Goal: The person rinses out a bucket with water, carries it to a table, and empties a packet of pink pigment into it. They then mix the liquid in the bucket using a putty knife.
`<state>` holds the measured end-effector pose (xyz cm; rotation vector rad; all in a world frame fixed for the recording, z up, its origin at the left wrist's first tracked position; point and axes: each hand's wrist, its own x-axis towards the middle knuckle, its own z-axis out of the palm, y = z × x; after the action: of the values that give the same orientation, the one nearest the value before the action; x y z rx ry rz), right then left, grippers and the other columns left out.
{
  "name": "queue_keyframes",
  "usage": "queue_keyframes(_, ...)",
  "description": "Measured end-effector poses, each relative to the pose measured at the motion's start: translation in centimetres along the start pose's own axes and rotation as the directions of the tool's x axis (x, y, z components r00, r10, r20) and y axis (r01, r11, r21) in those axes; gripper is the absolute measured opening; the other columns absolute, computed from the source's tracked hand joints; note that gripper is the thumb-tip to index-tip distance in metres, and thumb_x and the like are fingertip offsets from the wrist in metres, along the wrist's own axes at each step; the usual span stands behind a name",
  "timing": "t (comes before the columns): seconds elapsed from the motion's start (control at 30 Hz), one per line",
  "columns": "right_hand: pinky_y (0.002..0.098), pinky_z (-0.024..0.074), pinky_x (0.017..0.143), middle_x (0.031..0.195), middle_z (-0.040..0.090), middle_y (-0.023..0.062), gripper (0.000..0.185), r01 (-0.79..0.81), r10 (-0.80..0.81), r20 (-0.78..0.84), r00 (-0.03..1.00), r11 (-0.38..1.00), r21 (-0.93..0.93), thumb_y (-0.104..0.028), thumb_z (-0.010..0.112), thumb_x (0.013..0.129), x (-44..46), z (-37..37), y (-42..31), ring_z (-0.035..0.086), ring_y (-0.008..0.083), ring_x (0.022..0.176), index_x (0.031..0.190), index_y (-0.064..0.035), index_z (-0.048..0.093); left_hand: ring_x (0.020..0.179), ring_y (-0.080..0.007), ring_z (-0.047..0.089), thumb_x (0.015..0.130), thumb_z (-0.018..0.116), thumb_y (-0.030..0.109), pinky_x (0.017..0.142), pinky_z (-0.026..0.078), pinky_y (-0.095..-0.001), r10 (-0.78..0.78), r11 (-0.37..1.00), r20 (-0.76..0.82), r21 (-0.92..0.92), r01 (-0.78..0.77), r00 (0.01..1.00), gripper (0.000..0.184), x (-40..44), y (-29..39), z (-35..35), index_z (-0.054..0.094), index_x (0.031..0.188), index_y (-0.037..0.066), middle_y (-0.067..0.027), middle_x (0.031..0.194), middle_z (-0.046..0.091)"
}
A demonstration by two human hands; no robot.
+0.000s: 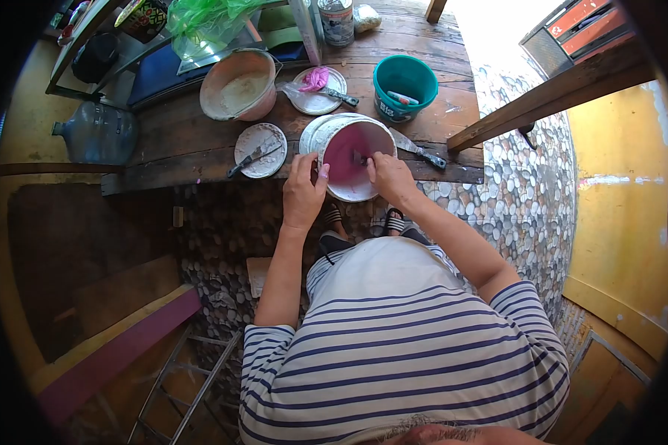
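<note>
A white bucket leans towards me at the table's front edge, with pink paint or paste inside. My left hand grips its left rim, thumb on the rim. In my right hand, closed at the bucket's right side, is a dark-handled tool reaching into the pink; its working end is blurred and hidden. Just right of the bucket lies a putty knife. Left of it, a second putty knife rests on a smeared white lid.
Behind stand a pinkish bucket with pale residue and a teal bucket holding a tube. Another white lid carries a pink plastic bag and a scraper. A water jug is left; a wooden beam is right.
</note>
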<state>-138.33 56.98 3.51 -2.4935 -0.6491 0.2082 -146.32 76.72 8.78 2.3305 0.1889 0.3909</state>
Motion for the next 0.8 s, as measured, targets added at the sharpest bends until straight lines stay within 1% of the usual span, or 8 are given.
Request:
queue_keyframes(0.1, 0.0505, 0.0529, 0.075, 0.081, 0.067, 0.0239, 0.025, -0.024, 0.024, -0.062, 0.998, 1.0, 0.003, -0.02, 0.052, 0.096, 0.22, 0.21, 0.16, 0.067, 0.0408, 0.078, 0.085, 0.0007, 0.061, 0.089, -0.0298, 0.062, 0.093, 0.065, 0.017, 0.08, 0.05, -0.0379, -0.027, 0.999, 0.003, -0.021, 0.027, 1.0, 0.027, -0.06, 0.15, -0.06, 0.06, 0.113, -0.001, -0.0135, 0.099, 0.059)
queue_keyframes(0.2, 0.0513, 0.0525, 0.075, 0.081, 0.068, 0.0243, 0.025, -0.013, 0.012, 0.047, 0.999, 1.0, 0.02, -0.02, 0.051, 0.096, 0.23, -0.17, 0.04, 0.067, 0.0415, 0.078, 0.086, 0.0008, 0.061, 0.089, -0.0304, 0.062, 0.093, 0.066, 0.016, 0.081, 0.05, -0.0382, -0.035, 0.999, 0.011, -0.028, 0.035, 0.999, 0.027, -0.1, 0.26, -0.1, 0.06, 0.113, -0.001, -0.0138, 0.099, 0.059)
queue_keyframes(0.3, 0.0512, 0.0525, 0.075, 0.081, 0.068, 0.0244, 0.025, -0.042, 0.042, -0.057, 0.998, 0.999, 0.004, -0.02, 0.051, 0.096, 0.34, -0.28, -0.36, 0.067, 0.0413, 0.078, 0.086, 0.0008, 0.061, 0.089, -0.0305, 0.062, 0.093, 0.066, 0.016, 0.081, 0.05, -0.0385, -0.028, 0.999, 0.005, -0.027, 0.028, 1.0, 0.027, -0.1, 0.31, -0.11, 0.06, 0.114, -0.001, -0.0141, 0.099, 0.059)
queue_keyframes(0.37, 0.0498, 0.0531, 0.075, 0.08, 0.067, 0.0234, 0.025, -0.05, 0.051, 0.071, 0.996, 0.999, -0.011, -0.02, 0.051, 0.096, 0.28, -0.58, -0.7, 0.068, 0.0399, 0.078, 0.087, 0.0007, 0.062, 0.089, -0.0306, 0.062, 0.093, 0.066, 0.016, 0.081, 0.05, -0.0387, -0.02, 1.0, 0.001, -0.021, 0.02, 1.0, 0.028, -0.13, 0.23, 0.07, 0.06, 0.114, -0.001, -0.0141, 0.099, 0.059)
queue_keyframes(0.4, 0.0498, 0.0531, 0.075, 0.08, 0.067, 0.0234, 0.025, -0.051, 0.052, 0.07, 0.996, 0.999, -0.01, -0.02, 0.051, 0.096, 0.31, -0.45, -0.67, 0.068, 0.0399, 0.078, 0.087, 0.0007, 0.062, 0.089, -0.0307, 0.062, 0.093, 0.066, 0.016, 0.081, 0.05, -0.0389, -0.014, 1.0, -0.003, -0.019, 0.013, 1.0, 0.028, -0.11, 0.29, 0.12, 0.06, 0.114, -0.001, -0.0142, 0.099, 0.059)
queue_keyframes(0.47, 0.0499, 0.0531, 0.075, 0.08, 0.068, 0.0236, 0.026, -0.024, 0.024, -0.05, 0.998, 1.0, 0.001, -0.02, 0.051, 0.096, 0.39, -0.06, -0.44, 0.068, 0.0402, 0.078, 0.087, 0.0009, 0.062, 0.089, -0.0308, 0.062, 0.093, 0.066, 0.016, 0.081, 0.05, -0.039, -0.01, 1.0, -0.004, -0.019, 0.01, 1.0, 0.028, -0.09, 0.41, 0.09, 0.06, 0.114, -0.001, -0.0143, 0.099, 0.059)
queue_keyframes(0.7, 0.0492, 0.0532, 0.075, 0.08, 0.068, 0.0232, 0.026, -0.032, 0.031, 0.031, 0.999, 0.999, 0.017, -0.02, 0.05, 0.097, 0.52, -0.32, -0.26, 0.068, 0.0399, 0.079, 0.087, 0.0008, 0.062, 0.089, -0.0313, 0.061, 0.093, 0.066, 0.017, 0.08, 0.05, -0.039, -0.024, 1.0, 0.014, -0.019, 0.025, 1.0, 0.028, -0.05, 0.68, -0.12, 0.06, 0.114, -0.001, -0.0145, 0.099, 0.059)
queue_keyframes(0.8, 0.049, 0.053, 0.075, 0.081, 0.067, 0.0233, 0.025, -0.036, 0.034, -0.068, 0.997, 0.999, -0.029, -0.02, 0.05, 0.097, 0.57, -0.37, -0.47, 0.067, 0.0401, 0.08, 0.088, 0.0006, 0.062, 0.089, -0.0311, 0.062, 0.093, 0.066, 0.016, 0.08, 0.05, -0.039, -0.023, 0.999, 0.0, -0.024, 0.023, 1.0, 0.028, -0.04, 0.52, 0.02, 0.06, 0.114, 0.0, -0.0142, 0.099, 0.059)
